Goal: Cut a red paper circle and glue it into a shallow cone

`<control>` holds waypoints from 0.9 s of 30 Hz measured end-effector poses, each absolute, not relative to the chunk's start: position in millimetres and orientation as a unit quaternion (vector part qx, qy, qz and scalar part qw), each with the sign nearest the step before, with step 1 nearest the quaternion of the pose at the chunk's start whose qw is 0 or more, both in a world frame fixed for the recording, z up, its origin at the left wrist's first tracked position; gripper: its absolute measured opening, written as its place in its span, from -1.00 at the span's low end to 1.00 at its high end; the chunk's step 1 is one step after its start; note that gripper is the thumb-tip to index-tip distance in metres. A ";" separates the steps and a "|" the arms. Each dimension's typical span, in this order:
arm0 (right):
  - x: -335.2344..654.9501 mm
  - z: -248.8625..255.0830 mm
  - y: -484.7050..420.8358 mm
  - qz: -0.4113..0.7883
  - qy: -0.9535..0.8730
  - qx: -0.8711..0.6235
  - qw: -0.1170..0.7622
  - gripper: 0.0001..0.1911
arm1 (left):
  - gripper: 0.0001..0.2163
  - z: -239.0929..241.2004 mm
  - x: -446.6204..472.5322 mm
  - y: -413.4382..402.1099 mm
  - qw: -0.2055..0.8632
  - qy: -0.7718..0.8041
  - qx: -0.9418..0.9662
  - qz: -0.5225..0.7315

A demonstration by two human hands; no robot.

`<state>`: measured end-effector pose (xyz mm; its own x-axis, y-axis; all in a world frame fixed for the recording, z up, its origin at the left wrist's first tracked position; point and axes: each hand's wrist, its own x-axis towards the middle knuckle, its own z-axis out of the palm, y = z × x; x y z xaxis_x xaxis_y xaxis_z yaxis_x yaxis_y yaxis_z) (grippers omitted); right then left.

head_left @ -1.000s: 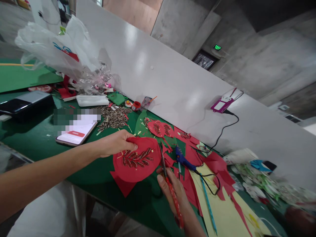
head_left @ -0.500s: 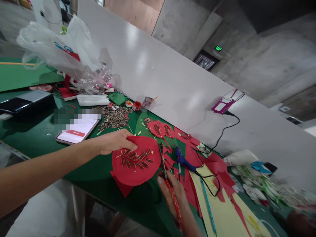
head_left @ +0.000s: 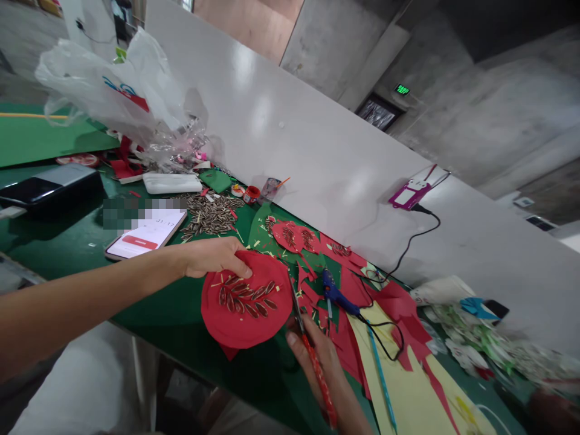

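Pinched at its upper left edge by my left hand (head_left: 223, 258) is a roundish red paper piece (head_left: 254, 272). Brown sunflower seeds (head_left: 247, 297) are stuck on it in a leafy sprig pattern. More red paper shows below its lower edge. My right hand (head_left: 319, 350) is closed round a pair of scissors (head_left: 317, 368) with red patterned handles. The blades point up at the paper's right edge; whether they touch it I cannot tell. Red paper scraps (head_left: 310, 293) lie just beyond the blades.
A blue glue gun (head_left: 338, 293) lies right of the scissors, its black cord trailing over yellow paper (head_left: 408, 393). Behind my left hand are a heap of seeds (head_left: 211, 212) and a phone (head_left: 149, 232). A white partition (head_left: 294, 139) borders the green table (head_left: 167, 308).
The red paper has turned a little and shifted slightly left and down in my left hand; less of the red paper beneath shows. The scissors stay near its right edge.
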<state>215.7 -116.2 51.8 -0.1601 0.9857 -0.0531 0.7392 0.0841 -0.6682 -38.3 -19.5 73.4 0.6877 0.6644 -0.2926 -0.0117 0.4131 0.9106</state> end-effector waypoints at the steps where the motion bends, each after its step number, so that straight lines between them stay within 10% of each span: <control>1: 215.3 50.3 -115.5 0.290 -0.704 -0.610 0.220 -0.75 | -0.84 73.0 -37.8 -19.4 0.773 0.329 0.497 0.217; 27: 219.7 25.6 -114.6 0.210 -0.709 -0.630 0.237 -0.78 | -0.90 74.4 -35.8 -14.0 0.781 0.310 0.514 0.175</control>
<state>219.7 -114.6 25.6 -0.0931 0.9931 0.0712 0.7939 0.1172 -0.5967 -35.8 -14.0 74.4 0.7469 0.5914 -0.3040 0.0448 0.4114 0.9104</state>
